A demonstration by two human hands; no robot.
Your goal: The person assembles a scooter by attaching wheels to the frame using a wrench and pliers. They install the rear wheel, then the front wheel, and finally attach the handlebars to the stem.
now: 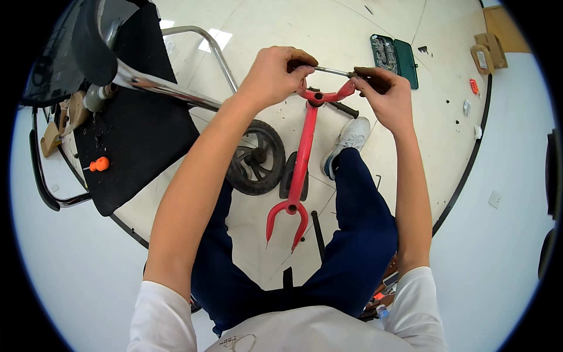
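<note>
Currently left hand pinches one end of a thin metal rod, right hand grips the other. Rod spans the gap between hands, at the red frame's far forked end. Can't tell if right fingertips touch that prong. Black wheel bodyward of left hand; open green case beyond right hand.
</note>
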